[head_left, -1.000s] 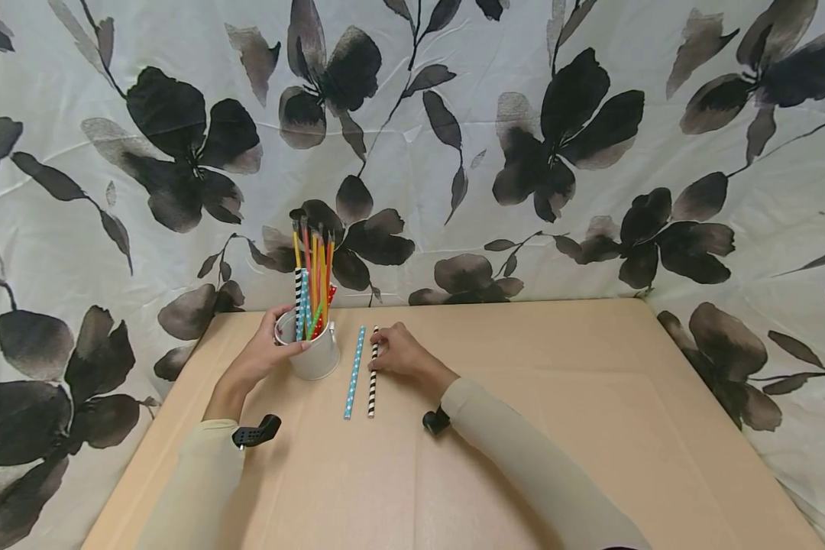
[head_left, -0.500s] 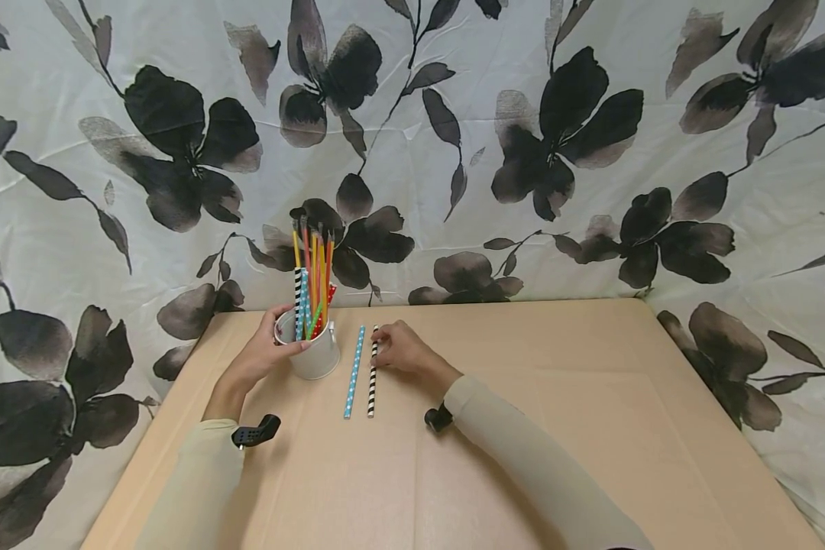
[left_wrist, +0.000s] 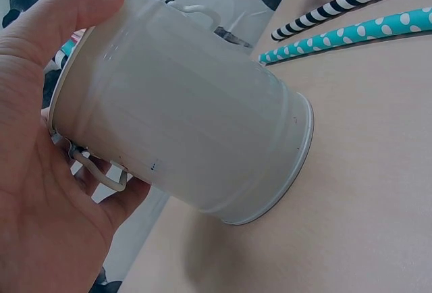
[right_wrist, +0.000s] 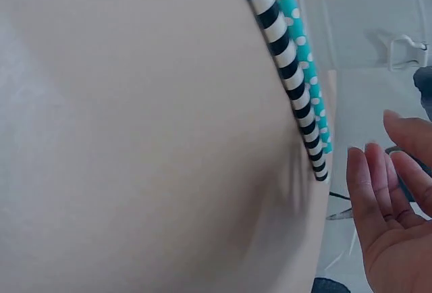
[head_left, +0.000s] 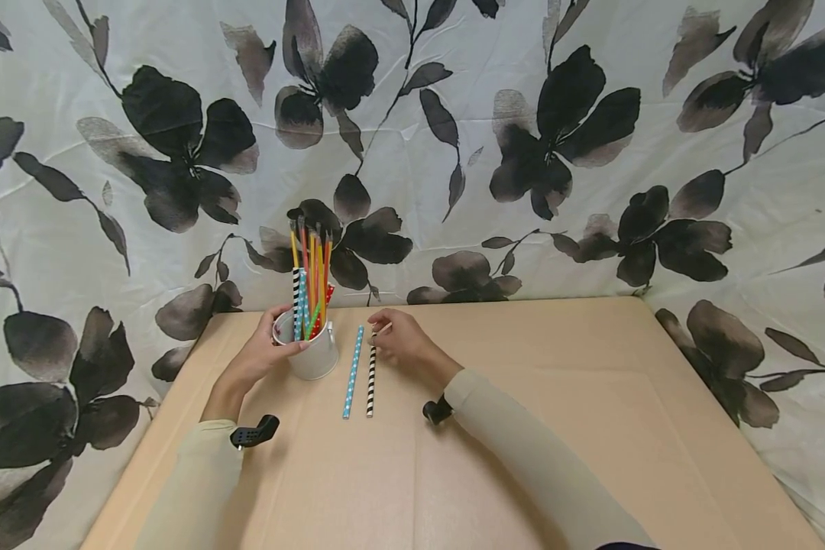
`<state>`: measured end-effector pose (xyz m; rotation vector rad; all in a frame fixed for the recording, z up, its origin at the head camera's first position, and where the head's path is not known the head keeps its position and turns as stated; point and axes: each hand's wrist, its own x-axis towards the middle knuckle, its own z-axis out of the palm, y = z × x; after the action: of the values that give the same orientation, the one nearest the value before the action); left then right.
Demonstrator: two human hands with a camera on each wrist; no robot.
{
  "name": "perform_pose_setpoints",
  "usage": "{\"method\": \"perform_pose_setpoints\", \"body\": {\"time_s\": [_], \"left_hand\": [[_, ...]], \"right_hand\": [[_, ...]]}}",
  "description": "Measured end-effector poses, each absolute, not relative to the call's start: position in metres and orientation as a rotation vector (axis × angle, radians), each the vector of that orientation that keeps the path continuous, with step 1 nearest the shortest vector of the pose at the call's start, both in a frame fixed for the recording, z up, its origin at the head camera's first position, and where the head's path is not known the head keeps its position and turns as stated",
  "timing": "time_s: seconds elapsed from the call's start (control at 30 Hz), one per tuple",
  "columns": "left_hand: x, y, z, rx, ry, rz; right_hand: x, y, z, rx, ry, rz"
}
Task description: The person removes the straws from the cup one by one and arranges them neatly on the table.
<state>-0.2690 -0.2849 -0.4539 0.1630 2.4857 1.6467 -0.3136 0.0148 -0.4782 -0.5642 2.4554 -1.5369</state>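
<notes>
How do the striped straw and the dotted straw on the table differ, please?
The striped straw is black and white; the dotted straw is turquoise with white dots. The dotted straw lies nearer the bucket, the striped straw nearer the right hand. Both lie on the table.

The head camera looked forward and down from the near side to both far corners of the worktop [head_left: 557, 344]. The left wrist view faced the bucket [left_wrist: 182, 104] closely; the right, facing the worktop closely, shared that bucket, striped straw [right_wrist: 289, 67] and dotted straw [right_wrist: 303, 51].
</notes>
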Motion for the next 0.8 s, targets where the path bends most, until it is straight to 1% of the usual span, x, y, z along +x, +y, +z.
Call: {"method": "perform_pose_setpoints", "body": {"time_s": [0.2,0.8], "left_hand": [[-0.270,-0.286,-0.454,0.167,2.475,1.660],[-0.270,-0.284,-0.453,0.153,2.470,1.658]], "right_hand": [[-0.316,0.011,-0.472,-0.527,2.448,-1.614],[-0.316,-0.007,-0.448,-0.587,2.432,-1.808]]}}
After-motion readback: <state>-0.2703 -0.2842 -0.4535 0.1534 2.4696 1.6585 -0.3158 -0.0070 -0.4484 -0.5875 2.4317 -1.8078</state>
